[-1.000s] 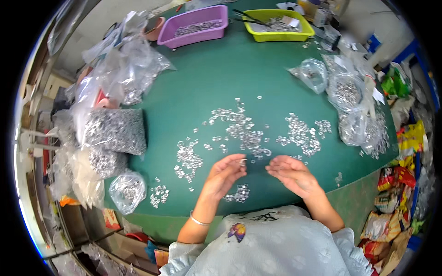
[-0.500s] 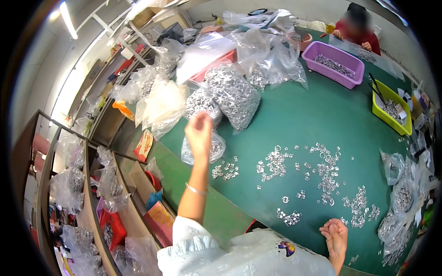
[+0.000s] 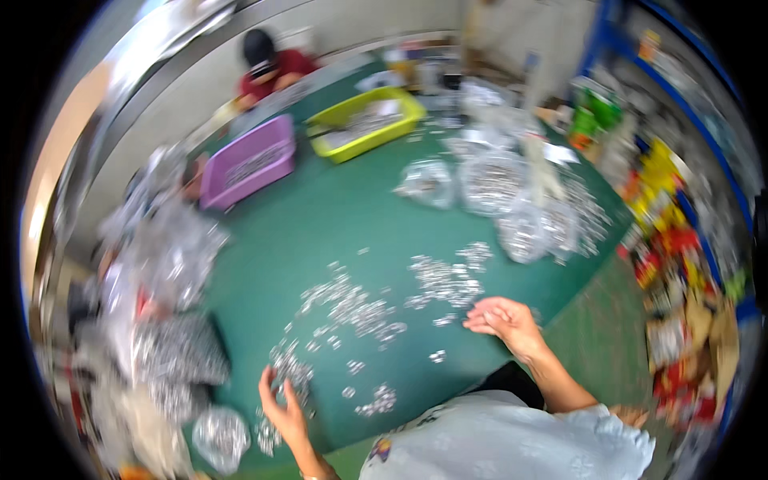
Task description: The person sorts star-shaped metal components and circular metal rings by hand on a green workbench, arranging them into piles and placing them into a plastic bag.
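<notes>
Got full bag (image 3: 180, 348) left of left hand (image 3: 284, 412). Have left hand spread at left metal pile (image 3: 298, 372); can't tell contact. See middle pile (image 3: 356, 308) ahead, between hands; right pile (image 3: 444, 280) ahead-left of right hand (image 3: 508, 322). Have right hand nearly pressed together; can't tell if pinching anything.

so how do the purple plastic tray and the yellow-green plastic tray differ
The purple plastic tray sits left of the yellow-green plastic tray in view. A white piece shows in the yellow-green tray; none is visible in the purple tray. Both are roughly rectangular and hold small silvery pieces.
</notes>
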`<state>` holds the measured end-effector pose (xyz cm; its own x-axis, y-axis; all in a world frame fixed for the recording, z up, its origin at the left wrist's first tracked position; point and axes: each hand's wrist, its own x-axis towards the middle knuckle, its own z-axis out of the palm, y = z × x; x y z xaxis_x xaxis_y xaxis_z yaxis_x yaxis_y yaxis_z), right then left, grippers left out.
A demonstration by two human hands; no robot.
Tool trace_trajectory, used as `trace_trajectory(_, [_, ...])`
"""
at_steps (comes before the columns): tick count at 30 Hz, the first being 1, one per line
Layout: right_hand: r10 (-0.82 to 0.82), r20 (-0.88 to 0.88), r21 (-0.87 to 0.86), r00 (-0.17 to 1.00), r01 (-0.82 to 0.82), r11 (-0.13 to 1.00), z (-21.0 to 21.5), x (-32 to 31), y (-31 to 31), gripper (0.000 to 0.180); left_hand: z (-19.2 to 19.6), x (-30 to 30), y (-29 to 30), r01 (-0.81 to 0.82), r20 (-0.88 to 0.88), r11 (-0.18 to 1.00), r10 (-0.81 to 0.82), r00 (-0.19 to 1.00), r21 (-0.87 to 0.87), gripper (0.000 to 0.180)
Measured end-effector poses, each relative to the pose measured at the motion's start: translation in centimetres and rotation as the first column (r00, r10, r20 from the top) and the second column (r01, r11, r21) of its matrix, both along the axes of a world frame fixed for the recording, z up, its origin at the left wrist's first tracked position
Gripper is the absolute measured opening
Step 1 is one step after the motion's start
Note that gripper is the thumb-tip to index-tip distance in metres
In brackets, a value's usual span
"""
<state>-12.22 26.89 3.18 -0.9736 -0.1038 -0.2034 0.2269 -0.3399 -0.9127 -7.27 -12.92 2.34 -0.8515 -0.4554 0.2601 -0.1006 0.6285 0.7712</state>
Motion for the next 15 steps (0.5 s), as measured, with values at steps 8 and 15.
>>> trace_trajectory(8, [-0.434,-0.14,0.487,0.89,0.444,0.752,-1.1,2.3,8.3,0.013,-0.8,-0.9,4.6,0.279,0.133,0.96,-0.275,0.952,-0.013,0.027])
trace_trajectory(15, [0.119,-0.247,0.677,0.962,0.084,0.731,-1.4,-0.2,-1.5,0.008,0.0,0.1,6.9,0.397,0.244,0.901,-0.351,0.904,-0.175,0.03])
